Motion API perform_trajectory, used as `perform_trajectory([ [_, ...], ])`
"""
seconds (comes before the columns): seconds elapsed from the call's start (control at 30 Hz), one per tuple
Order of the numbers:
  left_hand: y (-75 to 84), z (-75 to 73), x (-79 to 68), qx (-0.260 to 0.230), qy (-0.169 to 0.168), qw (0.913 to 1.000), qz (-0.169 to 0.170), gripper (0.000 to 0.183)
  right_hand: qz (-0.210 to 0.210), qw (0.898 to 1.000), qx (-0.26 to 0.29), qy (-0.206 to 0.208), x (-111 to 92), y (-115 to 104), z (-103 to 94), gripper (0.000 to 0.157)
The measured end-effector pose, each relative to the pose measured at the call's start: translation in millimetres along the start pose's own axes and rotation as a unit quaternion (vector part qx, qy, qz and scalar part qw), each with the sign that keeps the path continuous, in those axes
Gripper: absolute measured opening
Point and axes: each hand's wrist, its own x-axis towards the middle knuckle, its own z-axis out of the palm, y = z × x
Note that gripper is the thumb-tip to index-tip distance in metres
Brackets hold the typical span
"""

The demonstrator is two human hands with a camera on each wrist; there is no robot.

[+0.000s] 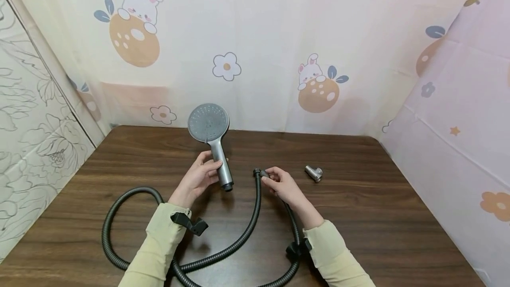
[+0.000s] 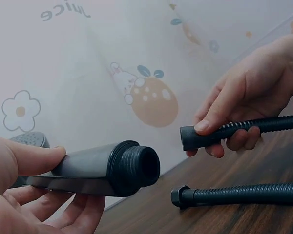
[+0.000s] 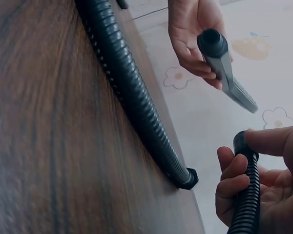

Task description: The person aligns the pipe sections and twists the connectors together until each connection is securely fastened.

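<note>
My left hand point(image 1: 199, 178) holds a grey shower head point(image 1: 209, 123) by its handle, above the table, spray face up. The handle's black threaded end point(image 2: 145, 165) points toward the right hand in the left wrist view. Between thumb and fingers, my right hand point(image 1: 284, 187) grips one end of a black ribbed shower hose, just behind its smooth round connector point(image 2: 190, 138). That connector is apart from the threaded end. The hose's other end, with a hexagonal nut point(image 2: 180, 197), lies on the table beside the right hand.
The black hose point(image 1: 106, 229) loops across the brown wooden table point(image 1: 378, 216) and passes under the left forearm. A small metal tee fitting point(image 1: 314, 173) lies right of the right hand. A patterned curtain point(image 1: 263, 21) hangs behind the table's back edge.
</note>
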Motion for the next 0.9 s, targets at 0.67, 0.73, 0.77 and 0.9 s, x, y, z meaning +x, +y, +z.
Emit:
perform_trajectory([
  [0.67,3.5,12.9,3.1,0.002,0.058,0.9978,0.034,0.04,-0.025,0.999,0.02,0.006,-5.6,-12.2,14.2,0.024],
  [0.73,4.4,14.7,2.7,0.007,0.064,0.9972,0.037,0.041,-0.019,0.999,0.029,0.01,-5.4,-14.0,15.4,0.024],
  [0.77,4.9,15.6,2.5,0.01,0.068,0.9969,0.038,0.042,-0.015,0.999,0.028,0.013,-5.2,-14.8,16.1,0.024],
  [0.9,6.0,19.2,2.1,0.02,0.077,0.996,0.041,0.045,-0.013,1.0,0.013,0.025,-6.2,-18.5,18.6,0.024],
])
